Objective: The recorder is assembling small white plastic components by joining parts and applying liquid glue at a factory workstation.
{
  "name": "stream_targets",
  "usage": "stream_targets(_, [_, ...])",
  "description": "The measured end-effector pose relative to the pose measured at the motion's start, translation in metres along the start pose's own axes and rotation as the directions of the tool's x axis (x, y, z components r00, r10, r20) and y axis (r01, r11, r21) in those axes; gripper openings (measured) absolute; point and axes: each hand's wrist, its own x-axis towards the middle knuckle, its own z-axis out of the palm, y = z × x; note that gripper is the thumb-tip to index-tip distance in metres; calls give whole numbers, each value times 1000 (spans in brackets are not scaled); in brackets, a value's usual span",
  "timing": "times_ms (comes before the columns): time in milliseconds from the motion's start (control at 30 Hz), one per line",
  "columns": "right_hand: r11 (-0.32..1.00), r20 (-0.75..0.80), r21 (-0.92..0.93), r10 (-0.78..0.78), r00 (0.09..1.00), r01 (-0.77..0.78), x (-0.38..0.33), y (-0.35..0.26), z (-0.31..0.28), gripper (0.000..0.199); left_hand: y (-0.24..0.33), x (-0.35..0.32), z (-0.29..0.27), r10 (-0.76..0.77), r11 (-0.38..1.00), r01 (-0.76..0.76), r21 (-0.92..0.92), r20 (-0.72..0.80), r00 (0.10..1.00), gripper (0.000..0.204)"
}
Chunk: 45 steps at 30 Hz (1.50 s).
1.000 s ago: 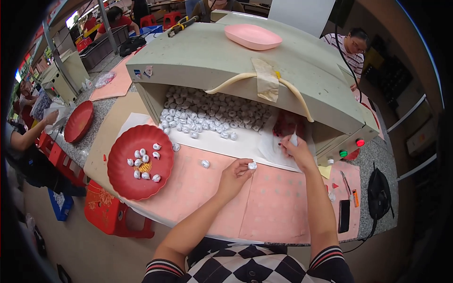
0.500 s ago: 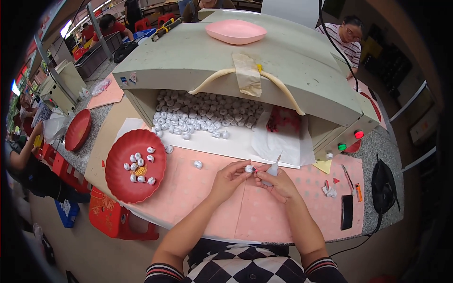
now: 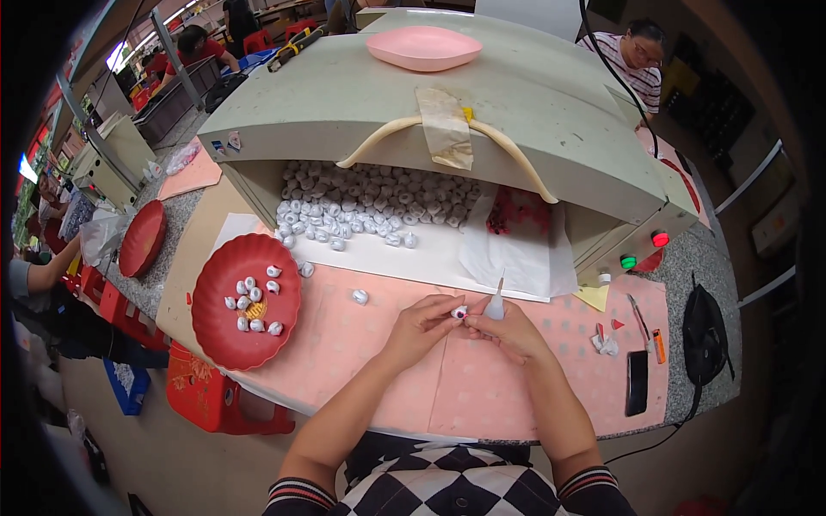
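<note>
Pinched in the fingertips of my left hand (image 3: 420, 329) is a small white rounded piece (image 3: 459, 313) with a dark spot on its face. My right hand (image 3: 509, 330) is closed around a translucent squeeze bottle (image 3: 494, 307) whose thin needle tip points up and away from me. The thumb and finger of that hand also reach the white piece. Left of my hands, one more white piece (image 3: 360, 297) lies alone on the pink sheet (image 3: 387, 396). Several similar pieces (image 3: 256, 294) rest in a red scalloped dish (image 3: 215, 335).
A grey metal housing (image 3: 318, 95) spans the bench, with many white pieces (image 3: 370, 202) under it. White paper (image 3: 512, 267) holds small dark red bits. At right lie a phone (image 3: 637, 383), tweezers (image 3: 637, 316), an orange-handled tool (image 3: 660, 346) and a black bag (image 3: 705, 335).
The white piece has turned in my fingers, so its dark spot now faces up. The squeeze bottle has shifted slightly left and stands more upright.
</note>
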Motion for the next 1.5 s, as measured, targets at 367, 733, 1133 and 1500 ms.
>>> stream_targets(367, [976, -52, -2, -218, 975, 218, -10, 8, 27, 25, 15, -5, 9, 3, 948, -7, -318, -13, 1000, 24])
stream_targets(733, [930, -138, -129, -361, 922, 345, -7, 16, 38, 21, 7, -6, 7, -45, 864, 46, -501, 14, 999, 26])
stream_targets(1133, [925, -153, 172, -315, 937, 340, -16, 22, 46, 24, 12, -11, 15, -110, 855, 94, -510, -1, 994, 29])
stream_targets(1500, [923, -84, 199, -318, 944, 328, -1, 30, 38, 24, 9, -11, 7, -140, 872, 111, -477, -25, 990, 24])
